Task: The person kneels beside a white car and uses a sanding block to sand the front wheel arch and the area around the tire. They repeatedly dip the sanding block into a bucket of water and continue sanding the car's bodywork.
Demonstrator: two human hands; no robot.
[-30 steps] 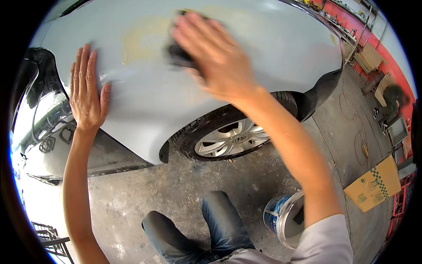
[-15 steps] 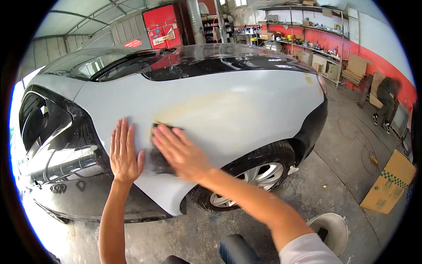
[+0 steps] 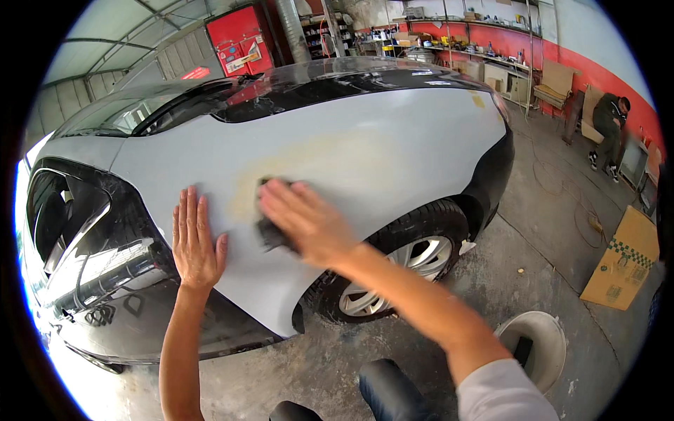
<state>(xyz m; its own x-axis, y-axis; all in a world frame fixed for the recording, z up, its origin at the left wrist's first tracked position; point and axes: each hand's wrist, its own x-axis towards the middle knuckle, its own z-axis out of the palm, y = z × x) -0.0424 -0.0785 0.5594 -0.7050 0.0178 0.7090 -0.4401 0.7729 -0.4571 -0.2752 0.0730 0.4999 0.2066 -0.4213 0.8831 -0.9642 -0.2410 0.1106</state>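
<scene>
Left hand (image 3: 198, 245): on the car panel (image 3: 421, 140), right of the door (image 3: 112, 323)
Right hand (image 3: 305, 221): right of that, over some pad (image 3: 270, 235) (blurry, can't swear to it) on the panel
Wheel (image 3: 432, 256): below the panel, partly behind the right forearm (image 3: 421, 302)
Bucket (image 3: 547, 344): on the floor (image 3: 435, 358) right of the knees (image 3: 393, 393), block (image 3: 522, 349) in it
Cardboard (image 3: 621, 263): past the bucket
Co-worker (image 3: 609, 133): far right, by the wall (image 3: 583, 63)

Grey panel (image 3: 435, 154) softly lit. Glare streaked across black door (image 3: 151, 319), beyond panel's left edge; floor (image 3: 316, 372) bleached white farther left. Right hand (image 3: 302, 221) blurred. Straight lines bowed near black rim.
</scene>
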